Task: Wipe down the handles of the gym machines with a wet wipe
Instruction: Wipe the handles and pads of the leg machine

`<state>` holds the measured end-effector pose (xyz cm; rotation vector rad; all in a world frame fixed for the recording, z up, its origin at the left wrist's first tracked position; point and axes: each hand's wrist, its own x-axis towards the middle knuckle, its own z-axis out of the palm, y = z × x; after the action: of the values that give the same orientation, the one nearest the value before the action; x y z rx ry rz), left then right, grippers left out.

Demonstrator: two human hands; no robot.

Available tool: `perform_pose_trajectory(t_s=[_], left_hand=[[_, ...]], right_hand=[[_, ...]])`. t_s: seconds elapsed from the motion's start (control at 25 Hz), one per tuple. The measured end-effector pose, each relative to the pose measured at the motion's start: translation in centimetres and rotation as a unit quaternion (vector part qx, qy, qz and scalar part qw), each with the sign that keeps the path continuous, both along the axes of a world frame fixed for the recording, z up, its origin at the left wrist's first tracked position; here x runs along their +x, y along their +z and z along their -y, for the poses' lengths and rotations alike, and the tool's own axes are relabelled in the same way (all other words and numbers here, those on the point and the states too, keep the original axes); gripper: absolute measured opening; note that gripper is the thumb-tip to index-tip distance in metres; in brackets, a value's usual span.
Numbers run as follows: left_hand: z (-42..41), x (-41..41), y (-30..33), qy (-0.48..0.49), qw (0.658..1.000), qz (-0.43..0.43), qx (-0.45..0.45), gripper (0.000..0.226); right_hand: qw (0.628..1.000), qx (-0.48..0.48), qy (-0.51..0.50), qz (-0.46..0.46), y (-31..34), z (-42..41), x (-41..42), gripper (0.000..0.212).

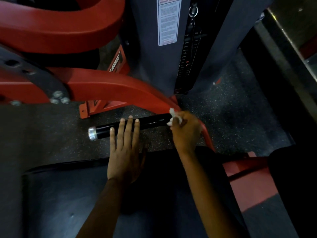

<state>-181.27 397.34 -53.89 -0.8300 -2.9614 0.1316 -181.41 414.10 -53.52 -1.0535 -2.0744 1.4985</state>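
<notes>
Two hands work at one black handle [130,125]. Furthest left on that handle is its single silver end cap [92,133], pointing toward the left of the view. Next comes the left hand [126,152], flat and relaxed, four fingers straight and slightly spread, their tips lying across the middle of the grip; the thumb is tucked out of sight, so whether it touches the bar cannot be told. To its right, the right hand [186,132] is curled around the handle's inner end, where the black grip meets the red arm [120,91] of the machine. One white wet wipe [173,115] is bunched under those curled fingers, a crumpled corner poking out above the knuckles and another scrap showing just below, against the grip. The hands are near each other, a stretch of bare grip between them.

Behind, from the left: a grey bracket with three bolts [59,98], a second red frame member [56,30] curving across the top, then the dark weight-stack housing [147,48] bearing one white instruction label [169,21], and one column of weight plates [187,54] beside it. Speckled black rubber floor [231,103] lies beneath
</notes>
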Motion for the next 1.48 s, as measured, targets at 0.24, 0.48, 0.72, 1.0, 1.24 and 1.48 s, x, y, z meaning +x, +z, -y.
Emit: perform_pose_trajectory(t_s=[0.24, 0.48, 0.72, 1.0, 1.24, 1.48], left_hand=[[0.0, 0.0, 0.1, -0.001, 1.000, 0.010, 0.008, 0.075], [-0.3, 0.0, 0.3, 0.004, 1.000, 0.007, 0.023, 0.070], [-0.2, -0.1, 0.1, 0.002, 1.000, 0.009, 0.015, 0.070], [-0.2, 0.0, 0.2, 0.006, 1.000, 0.004, 0.015, 0.069], [-0.1, 0.0, 0.2, 0.002, 1.000, 0.000, 0.012, 0.073], [0.0, 0.0, 0.0, 0.004, 1.000, 0.006, 0.015, 0.075]], right_hand=[[0.868, 0.111, 0.462, 0.142, 0.5, -6.2, -5.7, 0.025], [0.828, 0.153, 0.463, 0.279, -3.0, -10.2, -6.5, 0.025], [0.805, 0.240, 0.421, 0.343, -6.7, -11.5, -5.6, 0.032], [0.850, 0.186, 0.395, 0.295, -5.2, -10.3, -6.0, 0.024], [0.920, 0.055, 0.367, 0.129, 0.5, -5.8, -4.2, 0.021], [0.984, -0.094, -0.106, 0.109, -2.5, -5.7, 0.8, 0.019]])
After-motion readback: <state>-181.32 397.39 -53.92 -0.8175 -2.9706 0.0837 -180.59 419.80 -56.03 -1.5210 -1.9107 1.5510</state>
